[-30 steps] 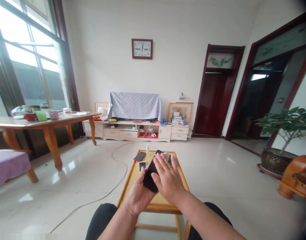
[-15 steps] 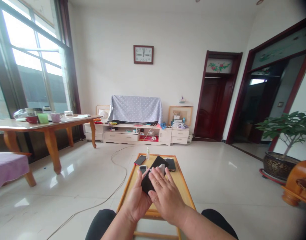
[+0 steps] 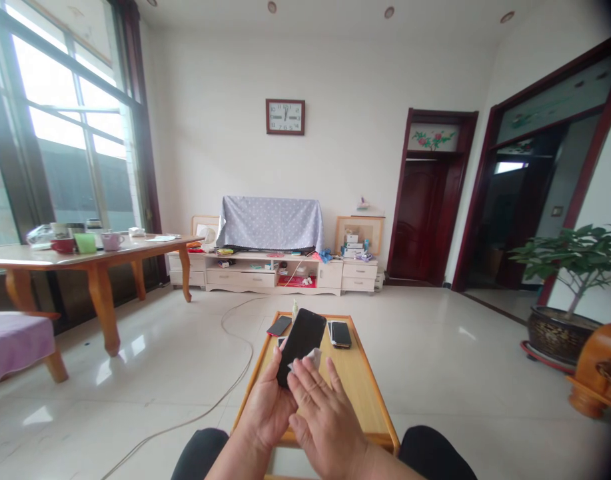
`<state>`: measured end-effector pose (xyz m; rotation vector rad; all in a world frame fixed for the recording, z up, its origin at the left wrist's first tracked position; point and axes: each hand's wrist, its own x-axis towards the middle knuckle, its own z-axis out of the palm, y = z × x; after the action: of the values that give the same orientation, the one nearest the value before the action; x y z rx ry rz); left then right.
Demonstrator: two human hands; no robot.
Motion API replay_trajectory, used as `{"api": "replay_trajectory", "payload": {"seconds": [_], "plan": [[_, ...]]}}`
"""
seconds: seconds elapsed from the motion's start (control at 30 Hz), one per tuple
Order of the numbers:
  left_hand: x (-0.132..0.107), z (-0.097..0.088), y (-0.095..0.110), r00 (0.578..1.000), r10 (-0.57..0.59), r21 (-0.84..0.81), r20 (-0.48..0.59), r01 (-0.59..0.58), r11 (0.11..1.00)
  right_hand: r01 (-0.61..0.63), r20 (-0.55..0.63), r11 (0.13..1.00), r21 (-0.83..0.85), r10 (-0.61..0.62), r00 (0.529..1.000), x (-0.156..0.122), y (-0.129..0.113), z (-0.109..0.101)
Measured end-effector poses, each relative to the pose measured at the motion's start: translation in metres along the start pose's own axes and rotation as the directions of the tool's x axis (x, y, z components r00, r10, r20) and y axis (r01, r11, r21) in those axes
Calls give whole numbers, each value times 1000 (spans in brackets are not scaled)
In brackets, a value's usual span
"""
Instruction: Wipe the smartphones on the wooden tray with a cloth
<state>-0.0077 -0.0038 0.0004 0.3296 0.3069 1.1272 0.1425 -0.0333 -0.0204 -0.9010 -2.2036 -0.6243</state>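
Note:
My left hand (image 3: 269, 410) is closed around the lower part of a black smartphone (image 3: 305, 333), which it holds tilted above a small wooden table. A crumpled white tissue (image 3: 312, 358) lies against the phone's dark screen. With its fingers fairly straight, my right hand (image 3: 326, 413) holds the tissue against the glass. Beyond the hands, on the tabletop (image 3: 358, 373), are a dark phone with a red edge (image 3: 279, 325), a small clear bottle (image 3: 295, 308) and a black phone (image 3: 340, 335) with a white edge beside it. Another phone is mostly hidden behind my left hand.
A cable (image 3: 200, 400) runs over the tiled floor on the left. A larger table (image 3: 135, 248) with cups stands by the window. Along the far wall is a low cabinet (image 3: 240, 280) with a cloth-covered object (image 3: 270, 223). A potted plant (image 3: 560, 337) is at right.
The phone in my left hand has turned more upright, showing more of its screen. My right hand and the tissue have slid down along it. The view has tilted up slightly.

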Motion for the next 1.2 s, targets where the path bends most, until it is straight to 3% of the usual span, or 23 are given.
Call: {"api": "replay_trajectory", "payload": {"seconds": [0.07,0.2,0.27,0.33,0.43,0.5,0.6,0.67,0.77,0.9,1.0,1.1,1.2], "plan": [[0,-1,-1,999,-17,-13,-29,16,1000,1,-11,1000,16,-1,1000,1,2,-1],[-1,2,-5,991,67,30,-112,-64,998,-216,-95,976,34,218,971,22,37,-13],[0,5,-7,983,89,43,-158,-83,996,-238,-112,969,70,245,963,26,46,-17],[0,7,-7,980,95,19,-173,-93,995,-149,-92,985,91,157,983,19,39,-17],[2,8,-6,986,42,-31,-158,-47,998,74,-79,993,90,-67,995,-1,12,-8],[1,7,-7,990,13,-35,-139,-18,999,110,-102,991,82,-101,990,-10,1,-3],[-1,8,-8,992,50,25,-113,-47,999,-134,-124,986,104,146,981,-5,5,-4],[-4,9,-9,990,92,103,-107,-81,991,-307,-142,940,152,328,934,7,19,-10],[-9,11,-9,991,119,194,-67,-104,975,-389,-164,896,214,425,890,23,39,-20],[-16,11,-12,995,97,240,-10,-91,966,-337,-145,930,149,357,923,38,50,-27],[-16,11,-17,998,56,209,25,-60,976,-279,-114,959,55,284,952,45,45,-30],[-12,12,-19,997,36,132,67,-45,990,-170,-34,985,15,171,985,45,26,-26],[-9,7,-13,999,-8,61,36,6,998,-32,31,998,49,30,999,31,-4,-14]]}}
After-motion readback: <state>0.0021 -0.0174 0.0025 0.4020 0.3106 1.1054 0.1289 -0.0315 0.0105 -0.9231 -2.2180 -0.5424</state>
